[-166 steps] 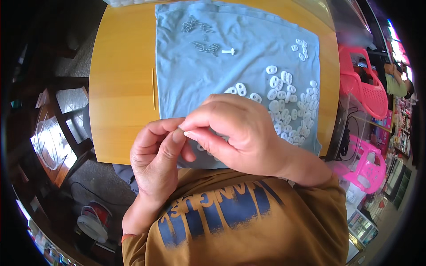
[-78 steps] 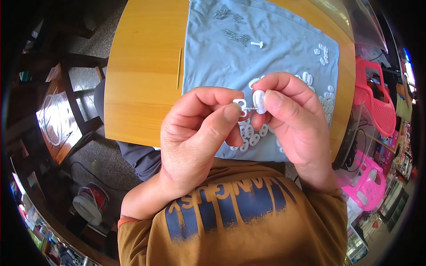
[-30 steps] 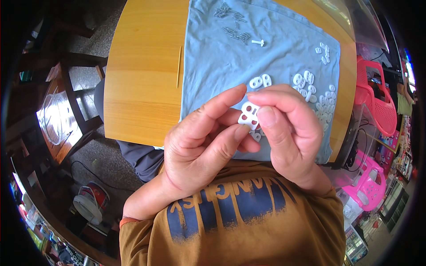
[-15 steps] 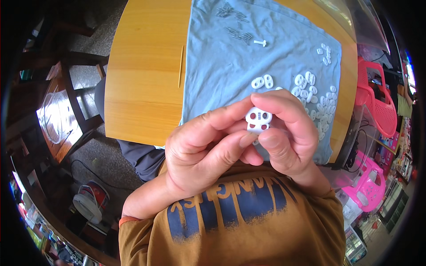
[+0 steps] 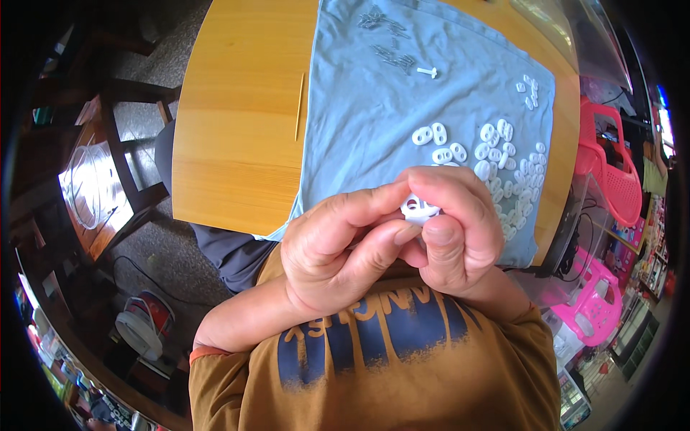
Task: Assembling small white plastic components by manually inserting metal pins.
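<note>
Fingers of the left hand (image 5: 327, 248) and right hand (image 5: 466, 226) together pinch a small white piece (image 5: 419, 210) over the blue cloth's (image 5: 359, 144) near part. A slanted or loosened squeeze could let it slip among the loose white pieces (image 5: 482, 170) on the right.

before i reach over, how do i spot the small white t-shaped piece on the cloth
Find the blue cloth on the wooden table and go to its far part. Just right of the nearer cluster of thin metal springs lies the white T-shaped piece. It is a lone narrow bar with a crosspiece at its right end, pale beside the dark springs.
</note>
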{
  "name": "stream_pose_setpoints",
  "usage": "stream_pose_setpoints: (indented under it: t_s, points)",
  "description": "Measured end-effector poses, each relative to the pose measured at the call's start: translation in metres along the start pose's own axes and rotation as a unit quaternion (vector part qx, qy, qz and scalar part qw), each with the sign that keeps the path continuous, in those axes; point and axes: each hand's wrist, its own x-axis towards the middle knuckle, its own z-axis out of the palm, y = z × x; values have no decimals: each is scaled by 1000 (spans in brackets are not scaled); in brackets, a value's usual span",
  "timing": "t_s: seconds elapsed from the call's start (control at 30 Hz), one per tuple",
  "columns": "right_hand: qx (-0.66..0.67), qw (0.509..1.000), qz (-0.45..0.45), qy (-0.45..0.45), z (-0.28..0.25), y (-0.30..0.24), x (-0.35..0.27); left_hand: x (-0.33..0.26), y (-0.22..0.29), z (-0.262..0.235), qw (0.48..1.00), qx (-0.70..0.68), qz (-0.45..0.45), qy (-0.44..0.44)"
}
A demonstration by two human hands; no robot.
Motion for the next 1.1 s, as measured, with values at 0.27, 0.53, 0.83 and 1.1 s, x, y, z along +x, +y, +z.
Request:
stream_pose_setpoints:
  t_s: [0.27, 0.53, 0.83, 1.1]
  points:
    - [5, 999, -39, 18, 6, 6, -1, -2, -3, 0, 997, 58, 56, 15]
    - [-42, 997, -55, 18, 2, 3, 6, 8, 4, -1, 998, -34, 34, -32]
    - [-45, 999, -15, 5, -12, -7, 7, 27, 24, 5, 984, -98, -148, 11]
    - [-47, 999, -6, 21, -31, -14, -5, 160, 63, -22, 997, 47, 66, 14]
